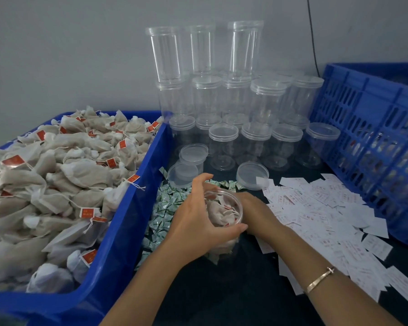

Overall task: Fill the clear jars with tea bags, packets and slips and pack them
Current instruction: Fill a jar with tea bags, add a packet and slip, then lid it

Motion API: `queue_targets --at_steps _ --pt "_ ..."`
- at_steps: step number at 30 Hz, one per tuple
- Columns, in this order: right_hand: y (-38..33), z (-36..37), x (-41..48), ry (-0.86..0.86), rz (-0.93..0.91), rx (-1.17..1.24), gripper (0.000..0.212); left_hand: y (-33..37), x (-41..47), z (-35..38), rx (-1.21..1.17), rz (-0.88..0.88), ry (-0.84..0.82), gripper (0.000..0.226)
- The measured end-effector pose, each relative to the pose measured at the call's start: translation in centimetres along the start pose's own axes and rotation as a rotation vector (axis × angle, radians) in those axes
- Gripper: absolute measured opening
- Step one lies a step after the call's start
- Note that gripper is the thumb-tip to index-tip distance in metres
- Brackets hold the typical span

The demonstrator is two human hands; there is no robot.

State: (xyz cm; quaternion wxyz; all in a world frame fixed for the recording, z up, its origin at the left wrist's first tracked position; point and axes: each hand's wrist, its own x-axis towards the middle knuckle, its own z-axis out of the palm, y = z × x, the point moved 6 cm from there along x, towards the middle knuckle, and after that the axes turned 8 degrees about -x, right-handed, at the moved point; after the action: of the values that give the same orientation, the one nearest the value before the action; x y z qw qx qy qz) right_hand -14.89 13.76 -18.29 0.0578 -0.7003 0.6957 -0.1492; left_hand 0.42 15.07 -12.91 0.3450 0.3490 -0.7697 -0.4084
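Two hands meet at one open clear jar (238, 201) of tea bags (222, 215) on the dark tabletop (233, 290): left hand (198, 222) curled round its rim, right hand (252, 205) against its far side, grip hidden from us. We cannot read the print on the red tags (12, 160), green packets (165, 205) or white slips (316, 201); grey wall (80, 55) behind.

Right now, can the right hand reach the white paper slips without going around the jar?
Probably yes. The right hand lies beside the open jar, on the side of the paper slips, which spread right next to it. Nothing stands between them.
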Motion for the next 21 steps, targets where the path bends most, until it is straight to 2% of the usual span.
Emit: queue_targets --at_steps 8,12,14,17,21 --pt "0.5 -1.1 -1.1 0.081 0.024 0.002 0.007 0.4 0.0 0.3 0.015 0.027 -0.012 0.097" --pt "0.4 -1.7 -1.6 0.153 0.015 0.015 0.008 0.6 0.2 0.2 -0.011 0.035 -0.046 0.112" --pt "0.7 -1.9 -1.7 0.191 0.059 0.105 0.016 0.7 0.3 0.1 -0.120 0.026 -0.067 0.122" --pt "1.0 -2.7 -1.7 0.258 0.098 0.244 0.008 -0.2 -0.3 -0.4 -0.354 -0.029 0.006 0.115" --pt "1.0 -3.9 -1.4 0.304 0.160 0.401 0.006 -2.0 -2.6 1.0 -0.471 -0.109 -0.005 0.117"
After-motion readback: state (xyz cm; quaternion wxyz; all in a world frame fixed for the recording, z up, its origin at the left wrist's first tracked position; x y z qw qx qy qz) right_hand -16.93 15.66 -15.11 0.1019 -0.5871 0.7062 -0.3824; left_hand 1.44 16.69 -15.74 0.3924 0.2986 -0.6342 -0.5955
